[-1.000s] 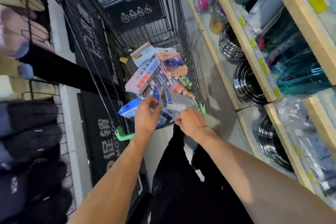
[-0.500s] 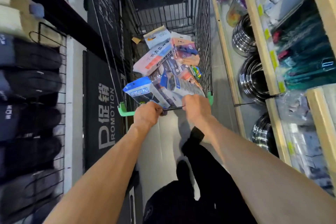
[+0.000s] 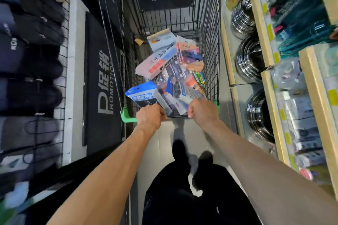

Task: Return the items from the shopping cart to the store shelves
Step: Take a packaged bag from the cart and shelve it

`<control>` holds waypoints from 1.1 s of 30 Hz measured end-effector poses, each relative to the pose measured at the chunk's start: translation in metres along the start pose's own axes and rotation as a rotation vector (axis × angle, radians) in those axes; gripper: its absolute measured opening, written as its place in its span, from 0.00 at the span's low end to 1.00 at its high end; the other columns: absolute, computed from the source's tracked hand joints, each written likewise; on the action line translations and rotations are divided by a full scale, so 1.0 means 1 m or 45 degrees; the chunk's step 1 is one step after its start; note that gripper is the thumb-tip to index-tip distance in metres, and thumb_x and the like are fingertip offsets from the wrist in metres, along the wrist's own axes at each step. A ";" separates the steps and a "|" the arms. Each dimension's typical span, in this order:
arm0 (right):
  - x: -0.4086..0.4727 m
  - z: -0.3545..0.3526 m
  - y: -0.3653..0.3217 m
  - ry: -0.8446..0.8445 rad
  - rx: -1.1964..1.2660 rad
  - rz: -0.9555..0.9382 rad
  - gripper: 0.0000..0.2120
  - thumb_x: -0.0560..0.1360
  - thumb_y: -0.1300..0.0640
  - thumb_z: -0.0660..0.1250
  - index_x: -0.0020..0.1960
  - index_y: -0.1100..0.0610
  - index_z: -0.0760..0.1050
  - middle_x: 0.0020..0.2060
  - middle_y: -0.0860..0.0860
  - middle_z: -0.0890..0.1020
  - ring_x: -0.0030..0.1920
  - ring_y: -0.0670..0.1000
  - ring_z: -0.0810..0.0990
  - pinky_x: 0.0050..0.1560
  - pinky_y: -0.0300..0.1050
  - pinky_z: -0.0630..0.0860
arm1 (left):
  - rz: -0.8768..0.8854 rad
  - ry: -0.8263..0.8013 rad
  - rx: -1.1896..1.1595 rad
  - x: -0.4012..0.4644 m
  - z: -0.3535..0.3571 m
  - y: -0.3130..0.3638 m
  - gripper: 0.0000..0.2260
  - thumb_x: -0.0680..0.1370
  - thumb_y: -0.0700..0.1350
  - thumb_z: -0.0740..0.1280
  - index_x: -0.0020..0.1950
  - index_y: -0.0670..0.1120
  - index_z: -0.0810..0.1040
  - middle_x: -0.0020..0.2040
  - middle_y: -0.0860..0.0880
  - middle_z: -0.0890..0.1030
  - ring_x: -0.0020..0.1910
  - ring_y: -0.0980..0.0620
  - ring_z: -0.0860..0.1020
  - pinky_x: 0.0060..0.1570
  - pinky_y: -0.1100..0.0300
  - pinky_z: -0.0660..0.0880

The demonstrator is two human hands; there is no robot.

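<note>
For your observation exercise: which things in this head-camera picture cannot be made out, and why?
- Cart handle: mostly covered by the left hand and right hand.
- Lower packets in the cart: buried under upper ones.
- Price labels on the shelf: too small and blurred.
- Dark goods at left: blurred.

Two hands [image 3: 150, 117]; one cart [image 3: 210, 56]; three bowl stacks [image 3: 249, 59]

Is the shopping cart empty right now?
No, the shopping cart holds a pile of packaged items at its near end.
</note>
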State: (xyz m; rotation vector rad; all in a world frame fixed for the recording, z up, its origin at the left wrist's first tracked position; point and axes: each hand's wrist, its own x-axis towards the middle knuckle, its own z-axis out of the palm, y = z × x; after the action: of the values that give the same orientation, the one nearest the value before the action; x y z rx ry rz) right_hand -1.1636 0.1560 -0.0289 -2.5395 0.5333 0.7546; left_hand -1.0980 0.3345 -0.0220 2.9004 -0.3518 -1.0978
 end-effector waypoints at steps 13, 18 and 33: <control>-0.150 0.101 0.053 -0.012 -0.125 -0.234 0.01 0.73 0.55 0.72 0.45 0.51 0.81 0.40 0.48 0.86 0.46 0.52 0.83 0.48 0.43 0.77 | -0.042 0.014 -0.009 -0.144 0.133 -0.013 0.08 0.79 0.56 0.67 0.56 0.58 0.81 0.56 0.50 0.83 0.57 0.45 0.80 0.53 0.52 0.76; -0.198 0.120 0.071 -0.144 -0.147 -0.275 0.03 0.76 0.56 0.70 0.49 0.50 0.80 0.41 0.46 0.84 0.48 0.50 0.81 0.52 0.44 0.76 | 0.047 -0.013 0.064 -0.191 0.167 -0.012 0.09 0.80 0.56 0.66 0.58 0.58 0.81 0.56 0.50 0.83 0.56 0.46 0.82 0.51 0.54 0.74; -0.249 0.152 0.096 -0.201 -0.138 -0.378 0.04 0.73 0.55 0.74 0.45 0.50 0.80 0.40 0.46 0.85 0.44 0.50 0.83 0.50 0.47 0.80 | 0.310 -0.657 -0.165 -0.205 0.181 -0.016 0.06 0.80 0.45 0.66 0.45 0.53 0.80 0.48 0.51 0.85 0.44 0.48 0.83 0.50 0.55 0.79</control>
State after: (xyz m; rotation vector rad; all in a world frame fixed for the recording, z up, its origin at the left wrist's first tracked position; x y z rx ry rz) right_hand -1.4655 0.2116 -0.0264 -2.5483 0.0617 0.8805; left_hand -1.3622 0.4054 -0.0262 2.3470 -0.5962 -1.7291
